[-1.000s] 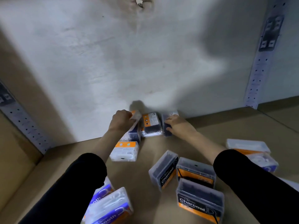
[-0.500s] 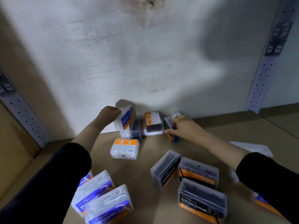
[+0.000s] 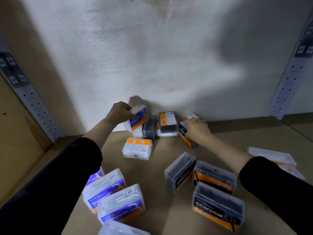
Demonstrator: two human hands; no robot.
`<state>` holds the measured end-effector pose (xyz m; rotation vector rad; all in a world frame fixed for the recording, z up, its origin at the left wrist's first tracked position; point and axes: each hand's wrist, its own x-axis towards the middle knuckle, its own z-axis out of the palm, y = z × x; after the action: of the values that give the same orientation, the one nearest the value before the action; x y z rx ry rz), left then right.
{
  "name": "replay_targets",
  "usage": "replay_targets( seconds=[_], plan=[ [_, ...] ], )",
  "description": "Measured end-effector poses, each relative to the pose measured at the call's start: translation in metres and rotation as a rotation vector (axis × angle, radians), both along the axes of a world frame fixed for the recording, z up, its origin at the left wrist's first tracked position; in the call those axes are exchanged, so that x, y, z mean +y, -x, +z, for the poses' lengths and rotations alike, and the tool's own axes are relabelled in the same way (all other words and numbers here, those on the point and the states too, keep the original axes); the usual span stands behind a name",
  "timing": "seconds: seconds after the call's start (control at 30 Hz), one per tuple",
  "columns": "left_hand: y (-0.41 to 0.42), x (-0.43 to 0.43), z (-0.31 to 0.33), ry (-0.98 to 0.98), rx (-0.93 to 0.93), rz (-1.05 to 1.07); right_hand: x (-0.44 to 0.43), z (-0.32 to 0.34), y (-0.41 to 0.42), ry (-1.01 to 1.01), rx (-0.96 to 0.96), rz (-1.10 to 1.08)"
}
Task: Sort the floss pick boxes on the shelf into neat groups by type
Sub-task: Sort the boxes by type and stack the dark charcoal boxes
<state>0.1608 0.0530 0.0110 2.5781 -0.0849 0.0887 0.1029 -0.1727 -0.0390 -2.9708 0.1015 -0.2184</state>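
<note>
Since a second ago the left hand point(image 3: 121, 112) has lifted the blue-labelled Round box point(image 3: 138, 118) off the far cluster by the back wall. The right hand point(image 3: 197, 131) has tipped a Charcoal box point(image 3: 184, 133) outward, so its label now shows. Both hands are grasping. The left pinches the Round box by its upper edge and holds it tilted, just left of an upright dark box point(image 3: 149, 128). The right has its fingers curled over the top of the Charcoal box, which rests on the shelf point(image 3: 157, 173) near the wall. Between them a box with an orange back label point(image 3: 168, 123) leans on others, and a white box point(image 3: 137, 148) lies back-label up just nearer. To do this step well, I judge each box should go to its like. The Charcoal one belongs with the three Charcoal boxes point(image 3: 214, 178) near right, while the Round one stays apart from the Smooth boxes point(image 3: 105, 189) near left. Lifting rather than dragging should leave the leaning neighbours undisturbed.
</note>
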Motion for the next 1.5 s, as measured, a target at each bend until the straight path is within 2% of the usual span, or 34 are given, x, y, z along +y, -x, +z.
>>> replay_targets(
  seconds=[0.17, 0.37, 0.53, 1.0, 1.17, 1.5],
  plan=[
    [0.009, 0.002, 0.002, -0.022, -0.015, -0.006, -0.001, -0.001, 0.0, -0.082, -0.005, -0.043],
    [0.027, 0.007, 0.017, -0.031, -0.015, -0.018, -0.018, 0.022, 0.001, -0.382, 0.139, -0.162],
    [0.051, 0.007, 0.042, -0.026, -0.025, -0.056, -0.036, 0.052, 0.021, -0.576, 0.192, -0.153],
    [0.149, -0.037, 0.082, -0.042, -0.038, -0.149, -0.068, 0.132, 0.131, -0.637, 0.16, -0.078],
    [0.18, -0.057, 0.083, -0.042, -0.007, -0.222, -0.079, 0.141, 0.169, -0.648, 0.183, -0.081],
    [0.207, -0.082, 0.091, -0.034, -0.049, -0.283, -0.092, 0.148, 0.209, -0.545, 0.216, -0.119]
  ],
)
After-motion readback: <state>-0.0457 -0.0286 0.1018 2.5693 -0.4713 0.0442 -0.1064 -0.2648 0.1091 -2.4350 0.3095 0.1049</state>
